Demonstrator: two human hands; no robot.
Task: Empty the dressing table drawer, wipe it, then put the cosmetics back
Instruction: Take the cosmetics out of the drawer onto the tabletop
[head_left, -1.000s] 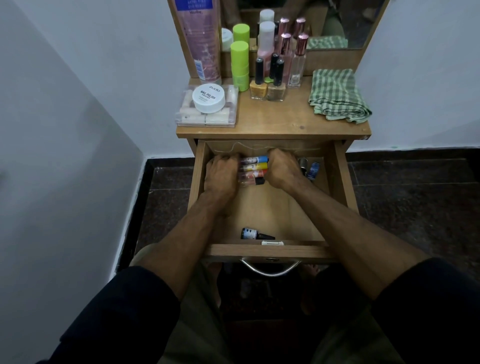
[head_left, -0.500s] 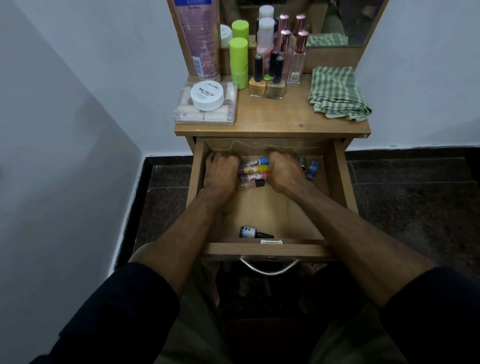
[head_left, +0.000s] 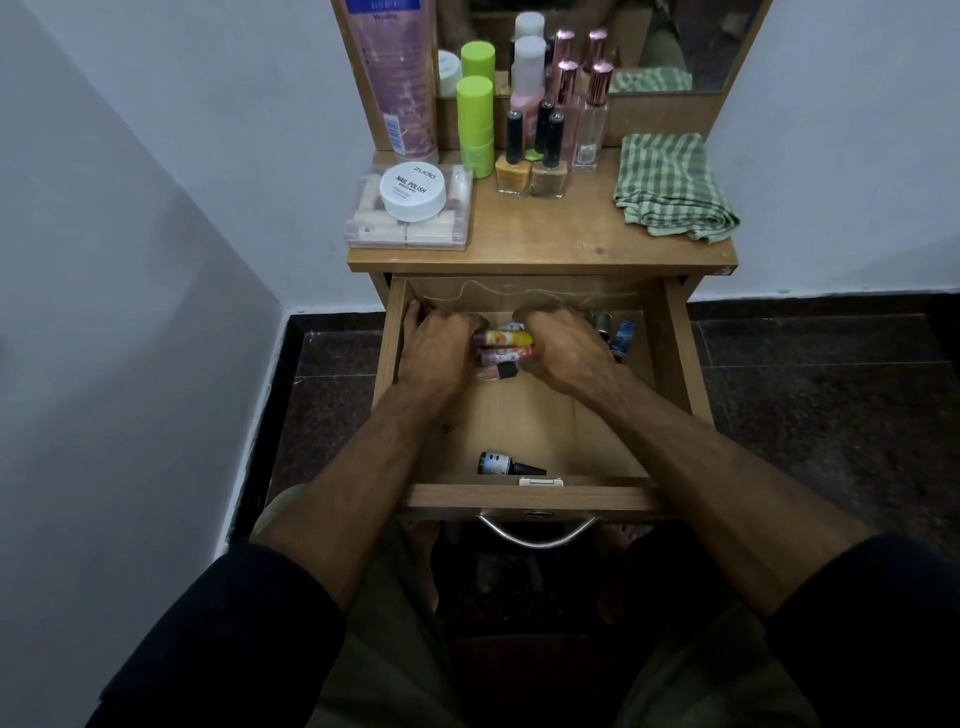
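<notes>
The open wooden drawer (head_left: 680, 364) of the dressing table serves as the landmark. At its far end, both hands crowd a small cluster of short cosmetic tubes with coloured labels (head_left: 505, 349), which lie on their sides in a stack between them. The left hand (head_left: 435, 352) has its fingers curled over the left ends of the tubes, its little finger lying against the drawer's left wall. The right hand (head_left: 562, 347) has its fingers curled over their right ends (the fingertips themselves are hidden, so how firmly either hand grips cannot be told).

In the drawer's far right corner, just beside the right hand, sit a small dark blue tube (head_left: 622, 336) and a metallic cap (head_left: 602, 321). Near the drawer's front wall, well apart from the hands, a small dark bottle with a black cap (head_left: 506, 464) lies on its side.

Above the drawer, on the table top, a folded green checked cloth (head_left: 670, 187) lies at the right.
</notes>
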